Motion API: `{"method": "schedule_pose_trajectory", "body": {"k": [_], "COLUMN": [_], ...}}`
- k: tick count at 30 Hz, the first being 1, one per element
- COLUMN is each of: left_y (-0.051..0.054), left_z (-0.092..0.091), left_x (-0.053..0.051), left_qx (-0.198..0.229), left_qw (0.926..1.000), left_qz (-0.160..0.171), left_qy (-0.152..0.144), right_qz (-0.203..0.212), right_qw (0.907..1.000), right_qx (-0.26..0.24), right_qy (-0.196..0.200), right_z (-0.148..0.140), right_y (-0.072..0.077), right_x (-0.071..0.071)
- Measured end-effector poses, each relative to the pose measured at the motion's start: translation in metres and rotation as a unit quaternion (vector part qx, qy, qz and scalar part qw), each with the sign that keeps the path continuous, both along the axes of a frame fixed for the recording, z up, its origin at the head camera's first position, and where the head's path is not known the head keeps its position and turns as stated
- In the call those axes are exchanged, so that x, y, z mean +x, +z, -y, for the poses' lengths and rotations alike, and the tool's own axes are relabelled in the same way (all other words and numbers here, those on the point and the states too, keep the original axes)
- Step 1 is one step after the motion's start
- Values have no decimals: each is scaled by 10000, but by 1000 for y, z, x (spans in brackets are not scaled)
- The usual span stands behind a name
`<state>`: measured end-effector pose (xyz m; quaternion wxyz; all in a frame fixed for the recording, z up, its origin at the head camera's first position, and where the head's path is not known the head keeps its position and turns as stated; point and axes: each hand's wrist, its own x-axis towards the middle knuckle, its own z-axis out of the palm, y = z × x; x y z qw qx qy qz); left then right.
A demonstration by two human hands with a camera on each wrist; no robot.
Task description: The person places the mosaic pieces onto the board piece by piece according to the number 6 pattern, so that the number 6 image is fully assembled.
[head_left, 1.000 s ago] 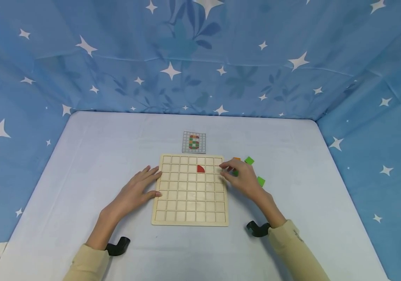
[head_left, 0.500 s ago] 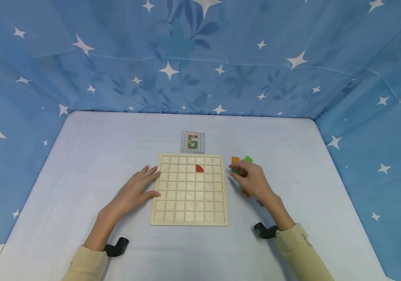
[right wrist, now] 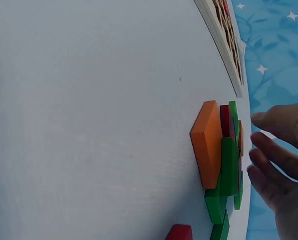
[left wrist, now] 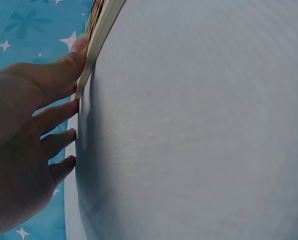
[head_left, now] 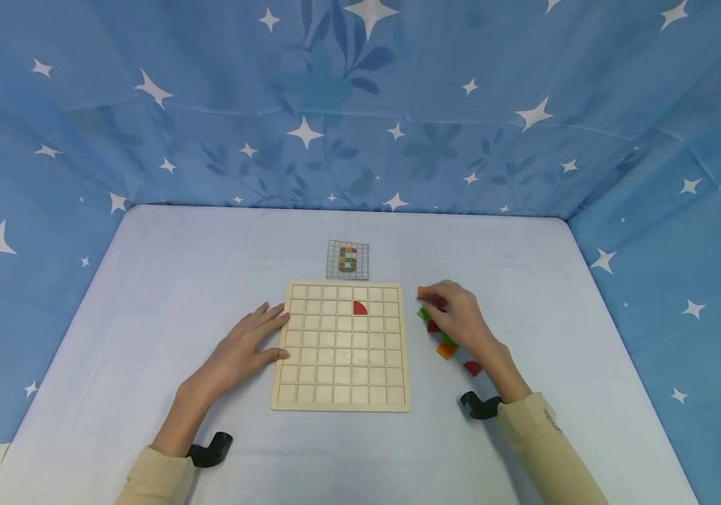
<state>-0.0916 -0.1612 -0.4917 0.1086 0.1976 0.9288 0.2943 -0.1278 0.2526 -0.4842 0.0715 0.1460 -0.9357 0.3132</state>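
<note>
A pale wooden grid board [head_left: 341, 358] lies on the white table, with one red quarter-circle piece [head_left: 360, 308] in an upper square. My left hand [head_left: 240, 354] rests against its left edge, fingers straight and spread. In the left wrist view, the thumb and fingers touch the board's side [left wrist: 100, 45]. My right hand [head_left: 461, 319] is over a small pile of coloured pieces right of the board. The right wrist view shows its thumb and fingers apart, with nothing visible between them. An orange piece [right wrist: 207, 145] and a green piece [right wrist: 229, 167] lie close by.
A small grid card [head_left: 348, 260] with a coloured block figure lies behind the board. Apart from the pile, a red quarter-circle piece [head_left: 473, 368] lies near my right wrist. A blue starry curtain [head_left: 360, 161] surrounds the table's back and sides.
My right hand has moved right, from the board's right edge to over the pile, uncovering several pieces. My left hand stays at the board's left edge.
</note>
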Motion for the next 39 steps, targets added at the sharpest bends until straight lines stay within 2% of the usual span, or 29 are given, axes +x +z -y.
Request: {"method": "schedule_pose_trajectory", "body": {"k": [6, 19, 28, 35, 39], "left_y": [3, 1, -1, 0, 0], "left_z": [0, 2, 1, 0, -1], "left_x": [1, 1, 1, 1, 0], "left_qx": [15, 6, 28, 16, -12], "left_qw": [10000, 10000, 10000, 9999, 10000], "left_qz": [-40, -72, 26, -96, -42], "left_qy": [-14, -17, -37, -23, -25], "right_qz": [51, 704, 760, 650, 615], "right_qw": [9999, 9970, 9968, 9975, 9976], "right_qx": [72, 57, 153, 271, 306], "right_qy": [-90, -319, -178, -54, 22], "right_z": [2, -1, -4, -5, -6], "right_y": [-3, -9, -10, -8, -9], "right_x": [-8, -18, -22, -23, -22]}}
